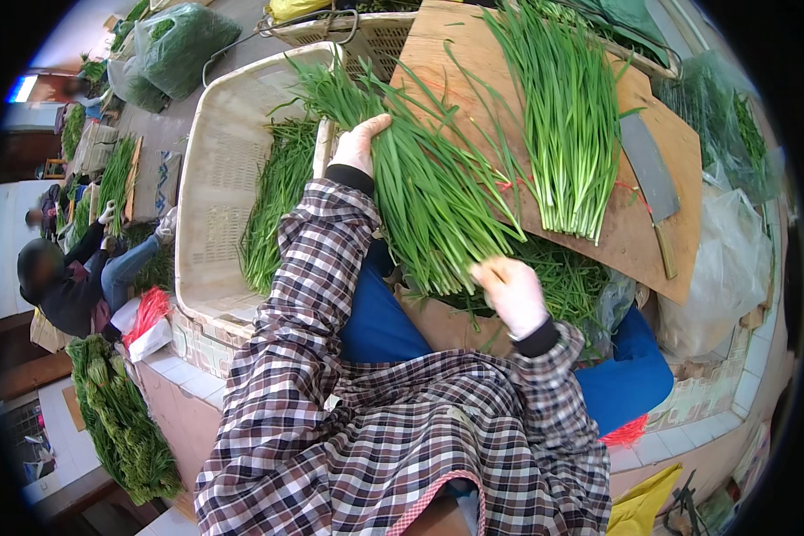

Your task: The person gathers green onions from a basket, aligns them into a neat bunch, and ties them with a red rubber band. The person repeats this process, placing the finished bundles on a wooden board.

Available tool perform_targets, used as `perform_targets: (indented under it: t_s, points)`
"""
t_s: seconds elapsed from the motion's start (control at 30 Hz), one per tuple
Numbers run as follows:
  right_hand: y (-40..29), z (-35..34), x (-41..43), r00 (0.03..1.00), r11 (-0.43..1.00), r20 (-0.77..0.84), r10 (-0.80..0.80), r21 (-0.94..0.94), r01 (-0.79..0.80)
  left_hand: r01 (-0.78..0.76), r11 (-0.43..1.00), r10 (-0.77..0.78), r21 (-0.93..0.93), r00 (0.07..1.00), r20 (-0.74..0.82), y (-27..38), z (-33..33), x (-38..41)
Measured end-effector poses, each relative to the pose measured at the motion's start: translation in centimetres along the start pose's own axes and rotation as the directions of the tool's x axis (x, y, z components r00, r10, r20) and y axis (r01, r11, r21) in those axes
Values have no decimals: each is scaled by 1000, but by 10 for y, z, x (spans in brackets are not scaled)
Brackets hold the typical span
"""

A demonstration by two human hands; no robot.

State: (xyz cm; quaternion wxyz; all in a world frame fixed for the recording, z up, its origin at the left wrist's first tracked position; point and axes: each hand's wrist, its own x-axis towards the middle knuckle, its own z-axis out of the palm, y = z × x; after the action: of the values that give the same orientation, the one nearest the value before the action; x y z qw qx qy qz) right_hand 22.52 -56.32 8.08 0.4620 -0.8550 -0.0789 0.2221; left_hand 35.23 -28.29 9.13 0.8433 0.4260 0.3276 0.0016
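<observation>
My left hand [360,144], in a thin pale glove, grips a loose bunch of garlic chives [419,181] around its leafy part. The white stem ends slant down to the right. At those ends is my right hand [512,291], blurred, with fingers curled; whether it pinches a stem cannot be told. A second bunch of chives [569,127] lies on a wooden board [455,40], its stems towards me. Right of that bunch rests a cleaver [650,167] with a wooden handle. Red ties [509,184] lie on the board.
At left stands a white plastic crate [224,134] with more chives [285,194] inside. Loose trimmings [563,281] lie below the board. Plastic bags [717,268] are at right. A seated person [74,281] works at far left, near red ties [149,315] and green bundles [124,422].
</observation>
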Motion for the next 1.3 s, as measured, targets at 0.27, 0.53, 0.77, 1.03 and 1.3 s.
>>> perform_targets:
  t_s: [0.27, 0.53, 0.77, 1.03, 1.3]
  points:
    - [-91, 10, 25, 808, 850, -359, -468, -432, 301, -61, 990, 54, 131, 997, 59, -8, -19, 25]
    - [-34, 0, -36, 827, 894, 359, -432, 292, 340, 49, 996, -48, -71, 999, 5, 1, -10, 14]
    - [2, -24, -20, 738, 869, -460, -494, -290, 402, 1, 999, -1, -32, 1000, -2, 2, -11, 11]
    - [42, -15, -5, 828, 611, -110, -550, -729, 308, -28, 999, 27, -20, 999, -31, 3, -1, 4]
    - [23, 3, -16, 967, 707, 214, 138, 662, -247, -16, 994, 7, -110, 996, -87, 5, -5, -3]
